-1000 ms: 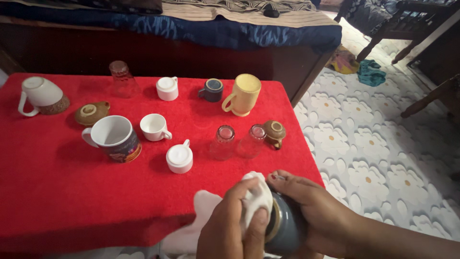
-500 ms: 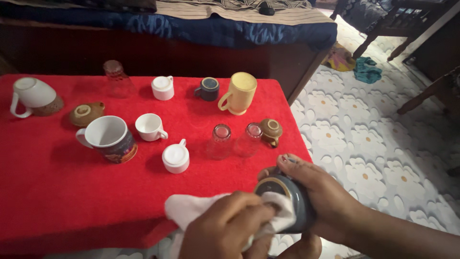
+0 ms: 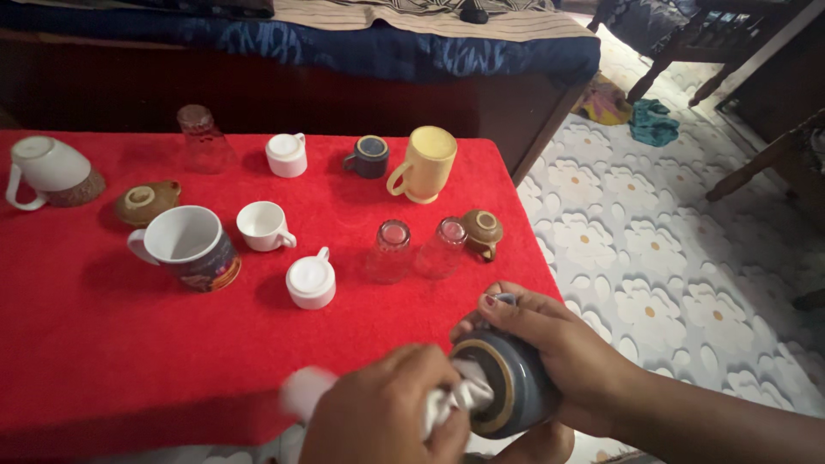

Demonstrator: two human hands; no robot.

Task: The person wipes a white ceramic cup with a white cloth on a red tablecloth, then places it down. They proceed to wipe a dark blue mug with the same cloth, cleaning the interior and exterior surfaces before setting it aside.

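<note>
Wiping blue mug (image 3: 516, 387) held in right hand (image 3: 559, 361), left hand (image 3: 387, 421) clutching blurred white cloth (image 3: 451, 399), mug interior hidden

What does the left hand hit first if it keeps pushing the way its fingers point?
The left hand points right, into the mouth of the blue-grey mug that the right hand holds. Its white cloth is already inside, so it probably meets the mug's inner wall first; depth there is unclear.

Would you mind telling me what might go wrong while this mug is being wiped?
The blue-grey mug is held off the table's near edge, above the tiled floor; if the right hand loses its grip, it may break. The left hand pushes the white cloth inside, and the blurred loose end could drag nearby cups.
</note>
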